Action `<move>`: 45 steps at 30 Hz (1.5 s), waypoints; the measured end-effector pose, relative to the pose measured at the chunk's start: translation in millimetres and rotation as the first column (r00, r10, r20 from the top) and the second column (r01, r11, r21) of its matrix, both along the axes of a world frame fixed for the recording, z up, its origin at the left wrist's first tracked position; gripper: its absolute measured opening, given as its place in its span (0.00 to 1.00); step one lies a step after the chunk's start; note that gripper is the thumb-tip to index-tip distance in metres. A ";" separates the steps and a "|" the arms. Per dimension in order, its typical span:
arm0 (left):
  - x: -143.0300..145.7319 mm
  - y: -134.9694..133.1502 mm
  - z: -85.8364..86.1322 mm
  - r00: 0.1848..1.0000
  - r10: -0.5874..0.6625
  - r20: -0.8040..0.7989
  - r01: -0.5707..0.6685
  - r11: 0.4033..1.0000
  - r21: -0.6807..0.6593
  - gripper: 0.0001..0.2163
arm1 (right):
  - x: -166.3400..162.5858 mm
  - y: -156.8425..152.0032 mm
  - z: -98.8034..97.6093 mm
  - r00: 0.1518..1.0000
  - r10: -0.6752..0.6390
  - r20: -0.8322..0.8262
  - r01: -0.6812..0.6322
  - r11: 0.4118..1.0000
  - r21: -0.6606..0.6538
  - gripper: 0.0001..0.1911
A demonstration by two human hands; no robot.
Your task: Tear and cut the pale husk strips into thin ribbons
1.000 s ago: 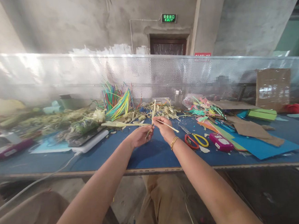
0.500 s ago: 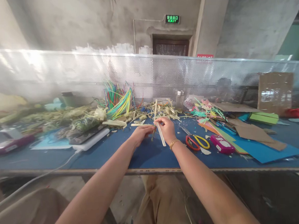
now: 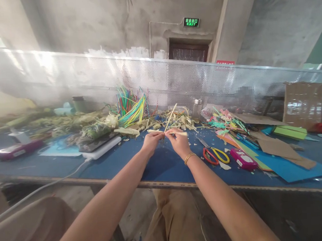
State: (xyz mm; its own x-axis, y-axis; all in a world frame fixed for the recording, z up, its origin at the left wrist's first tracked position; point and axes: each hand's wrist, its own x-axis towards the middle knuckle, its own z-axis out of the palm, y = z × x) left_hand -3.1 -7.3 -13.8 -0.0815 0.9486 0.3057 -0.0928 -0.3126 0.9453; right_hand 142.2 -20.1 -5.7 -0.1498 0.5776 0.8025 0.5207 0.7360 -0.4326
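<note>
Above the middle of the blue-topped table (image 3: 156, 169), my left hand (image 3: 152, 141) and my right hand (image 3: 179, 143) meet at the fingertips. Both are closed in a pinch on narrow pale strips that look like dried plant husk. One pale strip (image 3: 171, 116) slants up and away from between the fingers. A second, shorter strip (image 3: 181, 133) sticks out to the right over my right hand, and another strip end (image 3: 153, 131) shows beyond my left hand. My fingers hide where the strips cross. Right of my right hand lie scissors (image 3: 214, 155) with one red and one yellow handle.
Dried husk scraps (image 3: 184, 120) lie heaped behind my hands, near a bundle of coloured stems (image 3: 130, 108). On the left are a white power strip (image 3: 103, 148) with its cable and a dark tablet-like slab. A purple box (image 3: 243, 159) and coloured sheets (image 3: 301, 167) lie right.
The broad pale strip that hung down by my right hand now points to the right. The upright strip leans further right, and my fingertips have come closer together.
</note>
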 end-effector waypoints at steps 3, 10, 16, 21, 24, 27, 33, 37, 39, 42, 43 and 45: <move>-1.7 2.3 -2.5 0.999 0.026 0.026 -0.026 1.000 0.013 0.09 | -1.1 -2.9 1.7 0.994 0.020 0.110 -0.023 1.000 0.022 0.08; -3.5 5.2 -1.2 0.995 0.013 0.099 -0.014 1.000 0.006 0.13 | 11.0 -2.3 8.7 0.995 -0.075 0.070 0.061 0.982 0.179 0.18; 0.0 -0.1 3.8 0.984 0.179 0.000 -0.177 0.971 0.161 0.09 | 24.7 1.1 13.7 0.968 -0.202 -0.149 0.225 0.961 0.163 0.13; -0.8 -1.4 3.9 0.934 0.313 -0.173 -0.229 0.895 0.383 0.05 | 12.4 -1.9 14.5 0.982 -0.153 -0.107 0.169 0.972 0.162 0.11; -1.0 1.2 0.8 0.905 0.348 -0.247 -0.234 0.888 0.396 0.05 | 5.4 -2.3 14.6 0.984 -0.116 -0.133 0.133 0.983 0.128 0.09; 0.1 2.1 -0.8 0.911 0.321 -0.260 -0.217 0.907 0.360 0.06 | 2.6 -3.9 14.8 0.987 -0.091 -0.135 0.106 0.989 0.103 0.07; 1.4 -0.9 2.6 0.982 0.182 -0.039 -0.173 0.970 0.173 0.04 | -1.1 -10.2 13.2 0.996 0.003 0.092 -0.017 0.988 0.154 0.05; 0.9 -0.2 3.4 0.987 0.148 0.065 -0.155 0.980 0.128 0.05 | -5.1 -12.6 11.2 0.982 -0.017 0.187 -0.020 0.981 0.193 0.07; 0.6 0.6 3.2 0.986 0.145 0.076 -0.154 0.981 0.116 0.06 | -6.5 -13.6 10.3 0.979 -0.053 0.199 0.012 0.979 0.202 0.07; -0.7 2.0 1.7 0.984 0.168 0.053 -0.173 0.979 0.107 0.06 | -7.8 -14.9 9.2 0.969 -0.104 0.224 0.059 0.978 0.198 0.08; -1.4 2.6 0.7 0.982 0.187 0.032 -0.189 0.976 0.109 0.07 | -8.0 -15.1 8.9 0.965 -0.114 0.236 0.068 0.978 0.195 0.08; -3.2 4.1 -1.7 0.976 0.216 -0.027 -0.211 0.969 0.127 0.07 | -8.1 -14.9 8.5 0.959 -0.124 0.256 0.079 0.980 0.182 0.09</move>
